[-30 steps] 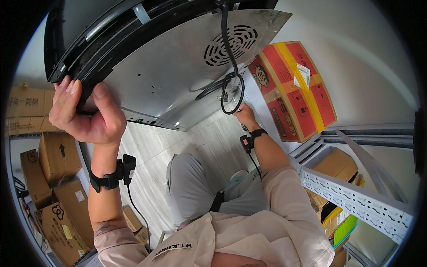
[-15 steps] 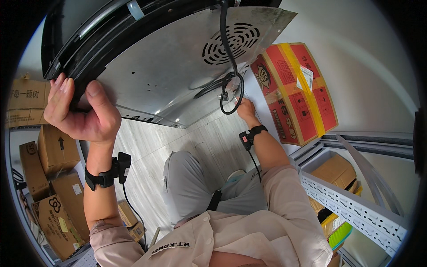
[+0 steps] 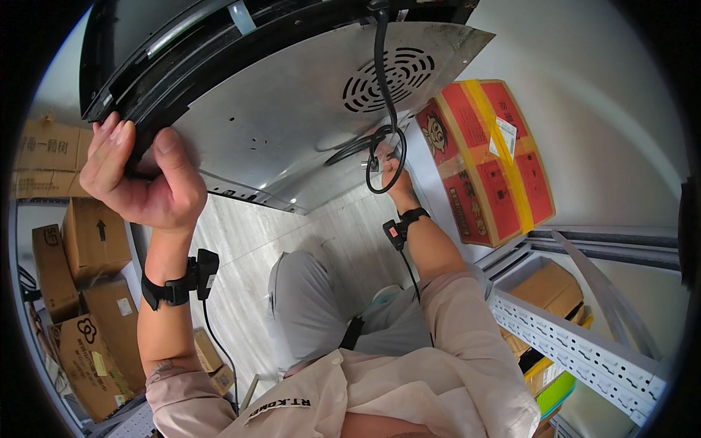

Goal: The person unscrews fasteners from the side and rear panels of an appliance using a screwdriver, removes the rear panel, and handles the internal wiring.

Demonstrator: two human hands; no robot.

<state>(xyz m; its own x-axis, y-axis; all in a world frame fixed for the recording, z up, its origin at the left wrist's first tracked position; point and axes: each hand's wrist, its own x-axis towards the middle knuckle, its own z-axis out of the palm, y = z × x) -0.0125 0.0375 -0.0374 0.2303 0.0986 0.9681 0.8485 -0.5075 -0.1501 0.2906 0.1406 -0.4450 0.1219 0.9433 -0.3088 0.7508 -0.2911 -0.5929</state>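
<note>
A large appliance with a bare metal panel [image 3: 270, 124], a round pattern of vent slots and a black frame fills the top of the view, tilted. My left hand [image 3: 150, 171] grips its black left edge, fingers on the outer side and thumb against the panel. A black power cord [image 3: 382, 73] hangs down over the panel and ends in loose coils. Beside those coils, my right hand [image 3: 399, 182] is at the lower right corner of the appliance, fingers bent. The cord and the panel's side partly hide its fingertips, and what they hold is not clear.
A red carton with yellow tape [image 3: 496, 160] stands right of the appliance. A grey perforated shelf [image 3: 577, 350] with boxes is at the lower right. Brown cartons [image 3: 95, 241] are stacked on shelving at the left. My knee [image 3: 307, 306] is bent above the grey plank floor [image 3: 241, 226].
The appliance sits slightly farther right and lower in the picture, and my left hand has moved with it. My right hand has shifted a little left and down beside the cord coils.
</note>
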